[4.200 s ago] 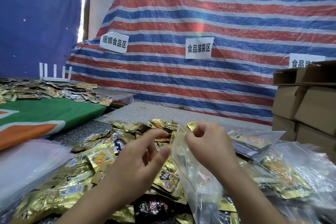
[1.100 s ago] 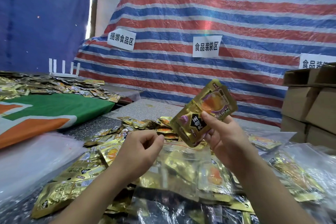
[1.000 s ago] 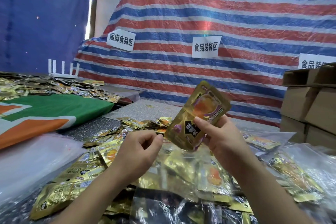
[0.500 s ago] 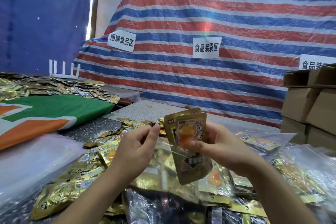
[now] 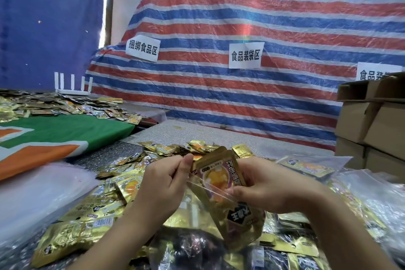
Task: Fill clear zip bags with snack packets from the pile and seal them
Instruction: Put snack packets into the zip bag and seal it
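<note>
Mid-insert. Left hand (image 5: pixel 163 184) pinches the near-left lip of the clear bag (image 5: pixel 219 208), thumb and fingers closed on the film. Right hand (image 5: pixel 265 190) has its grip clamped on the gold snack packets (image 5: pixel 215 173) and apparently on the bag's right lip as well; which fingers hold which can't be told, the film hides it.

Packets sit between the two grips, top halves standing out above the mouth, lower halves already down inside the bag. At least two packets, one behind the other. Bag body hangs below both grips, over the pile (image 5: pixel 92 215) on the bench (image 5: pixel 219 136).

Handling, as judgement:
- Packets: light, flat, glossy foil, so slippery against each other and likely to fan out. Best held flat across both faces near the top edge, above the grip line.
- Bag: thin limp film, no shape of its own. Mouth stays open only while both lips are held apart. Take it at the lip corners by the zip strip, not the body.
- Risk: a packet corner catching on the zip strip.

Filled bags (image 5: pixel 306 167) lie right of the right grip; cardboard boxes (image 5: pixel 372 120) beyond them.
</note>
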